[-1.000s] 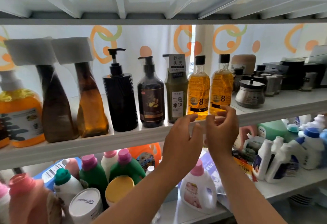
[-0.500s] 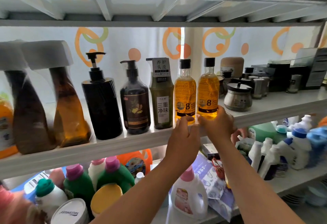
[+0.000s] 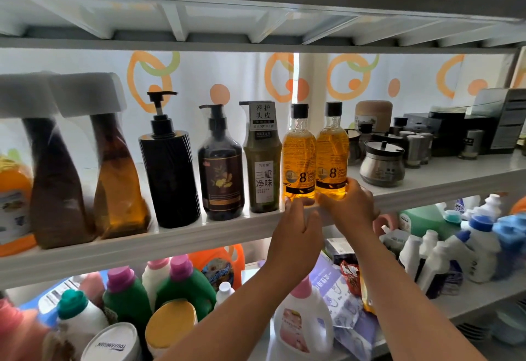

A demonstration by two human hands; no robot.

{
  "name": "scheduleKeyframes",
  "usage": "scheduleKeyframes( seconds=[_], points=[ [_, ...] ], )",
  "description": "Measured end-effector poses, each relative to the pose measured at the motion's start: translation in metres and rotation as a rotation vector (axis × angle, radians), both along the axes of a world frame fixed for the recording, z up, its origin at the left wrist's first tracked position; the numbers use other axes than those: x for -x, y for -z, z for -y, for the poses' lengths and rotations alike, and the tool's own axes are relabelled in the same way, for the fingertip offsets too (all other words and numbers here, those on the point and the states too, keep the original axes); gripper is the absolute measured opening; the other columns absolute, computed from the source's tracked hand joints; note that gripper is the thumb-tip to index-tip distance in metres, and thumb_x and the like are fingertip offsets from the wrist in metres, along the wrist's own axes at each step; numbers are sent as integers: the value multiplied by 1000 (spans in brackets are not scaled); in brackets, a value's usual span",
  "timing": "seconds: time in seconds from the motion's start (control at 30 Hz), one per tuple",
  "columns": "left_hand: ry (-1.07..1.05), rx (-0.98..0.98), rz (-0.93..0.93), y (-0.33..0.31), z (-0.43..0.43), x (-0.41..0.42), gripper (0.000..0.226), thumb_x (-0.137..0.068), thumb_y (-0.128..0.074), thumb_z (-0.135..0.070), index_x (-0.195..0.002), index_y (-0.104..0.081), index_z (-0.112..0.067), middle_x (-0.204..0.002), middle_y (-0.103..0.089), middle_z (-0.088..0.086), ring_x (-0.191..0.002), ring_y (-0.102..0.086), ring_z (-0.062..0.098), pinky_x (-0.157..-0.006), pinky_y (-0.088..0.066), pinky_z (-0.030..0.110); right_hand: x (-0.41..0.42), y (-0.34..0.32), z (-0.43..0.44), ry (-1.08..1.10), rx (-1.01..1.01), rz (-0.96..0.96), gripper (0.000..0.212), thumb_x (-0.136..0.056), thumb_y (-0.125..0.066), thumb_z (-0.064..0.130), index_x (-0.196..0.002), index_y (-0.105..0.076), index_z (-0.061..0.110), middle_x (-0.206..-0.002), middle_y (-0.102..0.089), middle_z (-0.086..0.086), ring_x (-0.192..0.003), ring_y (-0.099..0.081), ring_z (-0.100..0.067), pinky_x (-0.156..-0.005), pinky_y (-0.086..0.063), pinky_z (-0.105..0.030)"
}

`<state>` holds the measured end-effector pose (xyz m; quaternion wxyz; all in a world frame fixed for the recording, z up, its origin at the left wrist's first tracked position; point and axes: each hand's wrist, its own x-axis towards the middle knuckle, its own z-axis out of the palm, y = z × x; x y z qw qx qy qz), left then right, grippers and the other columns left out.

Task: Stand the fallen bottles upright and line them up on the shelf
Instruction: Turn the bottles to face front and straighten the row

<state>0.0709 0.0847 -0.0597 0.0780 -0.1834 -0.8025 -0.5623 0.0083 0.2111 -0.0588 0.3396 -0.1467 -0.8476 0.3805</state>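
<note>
Two amber bottles (image 3: 299, 158) upright; left hand (image 3: 296, 232) touches, right hand (image 3: 348, 207) grips.

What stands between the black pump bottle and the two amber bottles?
Head view: a dark brown pump bottle and an olive-green bottle, both upright.

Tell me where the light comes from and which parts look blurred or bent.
Head view: backlight through the curtain makes the yellow bottles glow; the brown bottles at the left edge are smeared; the shelf edge bows from the wide lens.
</note>
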Motion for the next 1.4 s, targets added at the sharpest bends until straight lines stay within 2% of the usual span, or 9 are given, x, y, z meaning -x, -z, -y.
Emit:
scheduleKeyframes(
  seconds=[0.17,0.33,0.4,0.5,0.8,0.97,1.07,1.2,1.4],
  points=[
    [12,14,-6,2,4,1,16,-95,-35,-30,-105,-44,-38,-97,-55,7,-84,-59,24,-72,-51,44,0,1,3,-31,30,-16,52,-73,-70,43,-115,-55,17,-108,-63,-9,-110,-51,-33,-92,-40,-48],
    [-4,24,-38,1,6,1,18,-88,-32,-41,-101,-43,-47,-125,-54,18,-99,-61,31,-72,-50,41,-16,0,21,104,-21,-216,62,-72,-73,30,-124,-47,9,-118,-52,-18,-111,-45,-36,-88,-36,-42],
    [-8,-12,-46,1,6,3,17,-92,-33,-34,-104,-46,-36,-109,-62,10,-91,-63,26,-70,-51,43,-23,1,33,23,-26,-343,44,-76,-70,24,-115,-54,9,-107,-58,-13,-100,-52,-30,-83,-39,-38],
    [-27,-60,-24,0,7,4,11,-97,-34,-26,-92,-43,-29,-78,-59,3,-71,-60,22,-62,-50,41,-27,1,47,-163,69,-281,39,-85,-63,22,-122,-56,11,-108,-61,-7,-99,-55,-24,-81,-44,-33],
    [-40,-62,-28,0,10,3,9,-100,-34,-30,-97,-38,-22,-74,-57,2,-57,-57,16,-48,-42,24,-29,2,53,-222,109,-211,28,-88,-59,21,-112,-61,7,-104,-61,-12,-89,-52,-18,-73,-38,-27],
    [-23,-91,-35,-3,10,-1,12,-99,-34,-30,-88,-39,-29,-65,-54,0,-56,-56,19,-51,-44,34,-24,0,41,-121,160,-309,32,-82,-63,23,-112,-56,11,-104,-58,-6,-96,-54,-22,-76,-40,-29],
    [-10,-90,-39,-4,9,-3,11,-99,-34,-32,-91,-41,-29,-64,-53,1,-56,-56,18,-52,-45,35,-19,-5,20,2,143,-313,57,-77,-69,23,-127,-45,13,-124,-46,-16,-114,-41,-31,-89,-35,-36],
    [-41,-82,-6,-3,5,2,12,-98,-33,-32,-89,-40,-29,-69,-53,2,-61,-58,22,-57,-47,41,-8,-12,-2,-238,60,-83,85,-65,-66,45,-139,-29,25,-126,-54,-7,-117,-49,-28,-99,-36,-52],
    [-100,-107,-45,-3,0,0,17,-97,-36,-31,-81,-39,-30,-60,-48,-2,-63,-54,26,-67,-49,54,2,-9,-12,-260,100,-57,65,-70,-76,39,-126,-48,22,-113,-64,0,-107,-58,-22,-96,-40,-52]
  ],
)
